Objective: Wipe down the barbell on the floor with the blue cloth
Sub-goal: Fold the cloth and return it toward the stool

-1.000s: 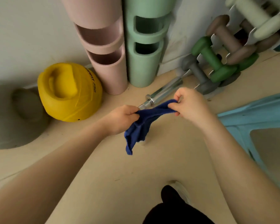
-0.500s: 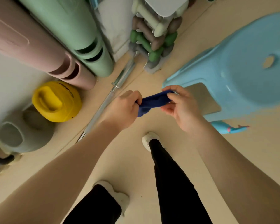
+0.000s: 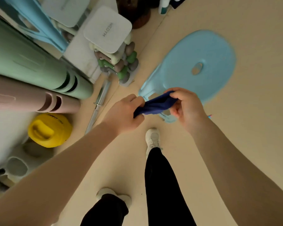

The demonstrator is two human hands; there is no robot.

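bare forearms, black trousers [image 3: 162, 185], pale off-white sneakers [image 3: 152, 139] with laces on the forward shoe

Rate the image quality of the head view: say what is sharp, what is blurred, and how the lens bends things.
Head view: soft, even light with no glare; both hands, left and right, and the cloth are fairly sharp; the rolled mats and grey kettlebell at the left edge smear with blur; the wide lens stretches the forearms and bows the barbell.
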